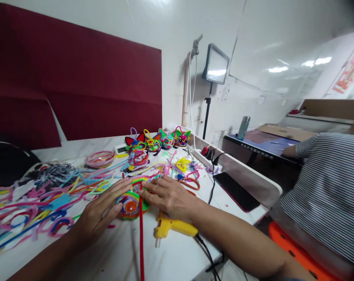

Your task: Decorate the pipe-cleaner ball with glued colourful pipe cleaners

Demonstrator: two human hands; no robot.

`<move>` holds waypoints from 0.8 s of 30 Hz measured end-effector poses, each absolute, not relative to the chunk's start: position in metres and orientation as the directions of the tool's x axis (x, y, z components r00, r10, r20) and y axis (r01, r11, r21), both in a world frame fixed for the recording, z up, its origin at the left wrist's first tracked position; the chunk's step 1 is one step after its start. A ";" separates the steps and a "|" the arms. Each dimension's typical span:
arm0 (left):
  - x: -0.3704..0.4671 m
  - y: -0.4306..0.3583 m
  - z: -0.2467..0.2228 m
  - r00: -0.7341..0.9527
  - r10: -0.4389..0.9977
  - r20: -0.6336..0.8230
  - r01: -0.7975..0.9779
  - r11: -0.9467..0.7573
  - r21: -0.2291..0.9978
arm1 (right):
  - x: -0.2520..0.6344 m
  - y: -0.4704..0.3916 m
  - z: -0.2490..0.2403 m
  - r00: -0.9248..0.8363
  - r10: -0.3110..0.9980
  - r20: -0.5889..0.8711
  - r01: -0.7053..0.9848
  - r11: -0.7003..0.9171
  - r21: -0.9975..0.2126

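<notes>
A round, many-coloured pipe-cleaner piece with an orange disc lies on the white table. My left hand rests along its left side, fingers stretched and thumb apart. On its upper right, my right hand has its fingers bent and pressed together at the top of a red pipe cleaner, which runs down toward the table's front edge. A yellow glue gun lies just below my right hand, its nozzle pointing down.
Loose pipe cleaners cover the left side. Finished cat-face ornaments stand at the back. A black phone and power strip lie right. A person in a striped shirt sits at another table.
</notes>
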State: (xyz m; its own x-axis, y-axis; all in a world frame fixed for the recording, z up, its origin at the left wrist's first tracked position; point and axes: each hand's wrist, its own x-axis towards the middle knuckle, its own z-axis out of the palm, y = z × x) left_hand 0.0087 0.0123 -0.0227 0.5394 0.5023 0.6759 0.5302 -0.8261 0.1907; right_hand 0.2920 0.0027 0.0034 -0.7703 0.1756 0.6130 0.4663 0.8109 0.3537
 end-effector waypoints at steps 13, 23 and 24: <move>0.009 0.010 -0.020 0.552 0.509 0.661 0.542 -0.821 0.179 | 0.291 0.002 0.003 -0.772 0.206 0.601 0.477 0.814 0.333; 0.009 0.012 -0.021 0.547 0.505 0.668 0.545 -0.820 0.174 | 0.292 0.003 0.002 -0.787 0.209 0.581 0.476 0.804 0.356; 0.009 0.012 -0.021 0.544 0.507 0.669 0.546 -0.819 0.177 | 0.292 0.003 0.001 -0.785 0.203 0.586 0.475 0.804 0.358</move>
